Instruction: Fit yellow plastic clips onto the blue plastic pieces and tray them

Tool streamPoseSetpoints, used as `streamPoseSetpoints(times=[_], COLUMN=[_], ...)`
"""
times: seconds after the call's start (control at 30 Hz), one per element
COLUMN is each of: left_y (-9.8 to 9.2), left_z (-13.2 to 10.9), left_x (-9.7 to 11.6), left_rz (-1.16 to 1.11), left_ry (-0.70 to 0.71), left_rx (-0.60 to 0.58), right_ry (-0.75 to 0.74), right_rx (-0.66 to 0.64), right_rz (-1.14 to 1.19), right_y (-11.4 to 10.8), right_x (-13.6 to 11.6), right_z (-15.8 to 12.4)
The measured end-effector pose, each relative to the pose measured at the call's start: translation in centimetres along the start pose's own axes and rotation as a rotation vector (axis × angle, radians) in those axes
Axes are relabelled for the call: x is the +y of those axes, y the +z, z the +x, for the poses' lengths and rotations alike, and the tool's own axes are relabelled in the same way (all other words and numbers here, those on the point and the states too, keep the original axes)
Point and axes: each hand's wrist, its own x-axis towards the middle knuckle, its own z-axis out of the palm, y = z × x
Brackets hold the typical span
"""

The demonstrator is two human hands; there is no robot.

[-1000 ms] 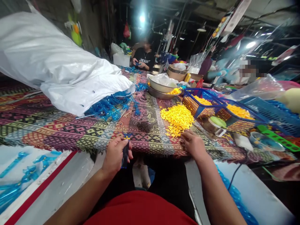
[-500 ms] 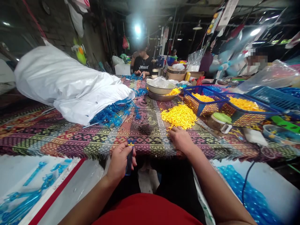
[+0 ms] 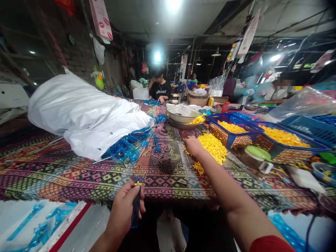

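Pinching blue plastic (image 3: pixel 135 210) in left hand (image 3: pixel 124 206), holding right hand (image 3: pixel 193 145) beside yellow pieces (image 3: pixel 214 150), leaving its finger closure impossible to tell, facing unreadable white shirt lettering (image 3: pixel 161 92)

Across from you: co-worker (image 3: pixel 160 91) in black printed shirt; red bag (image 3: pixel 144 68) hanging farther back. Your left: round clock (image 3: pixel 71 39) high up, green-and-orange hanging figure (image 3: pixel 99 81) lower. Your right: cardboard box (image 3: pixel 197 99), blurred pale-blue fan (image 3: pixel 247 92), shaded lamp (image 3: pixel 216 53) above; nearer you, green-lidded jar (image 3: pixel 254 158).
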Motion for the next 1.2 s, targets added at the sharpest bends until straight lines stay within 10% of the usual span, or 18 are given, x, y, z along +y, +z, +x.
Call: streamPoseSetpoints(times=[0.27,0.57,0.83,1.2], left_y=[-1.8,-0.7,-1.1,-1.6], left_z=[1.3,0.3,-0.1,1.0], left_x=[-0.6,-1.1,-1.2,-1.2], left_rz=[-0.008,0.004,0.024,0.005], left_ry=[-0.042,-0.042,-0.031,-0.076], left_rx=[0.071,-0.034,-0.056,0.008], right_ry=[0.004,-0.130,-0.074,-0.017], right_rx=[-0.235,-0.144,-0.078,-0.145], right_rz=[-0.022,-0.109,-0.139,-0.081], right_y=[3.5,2.6,-0.3,2.7], right_x=[0.8,-1.9,1.1,0.6], right_z=[6.1,-1.5,-5.8,5.4])
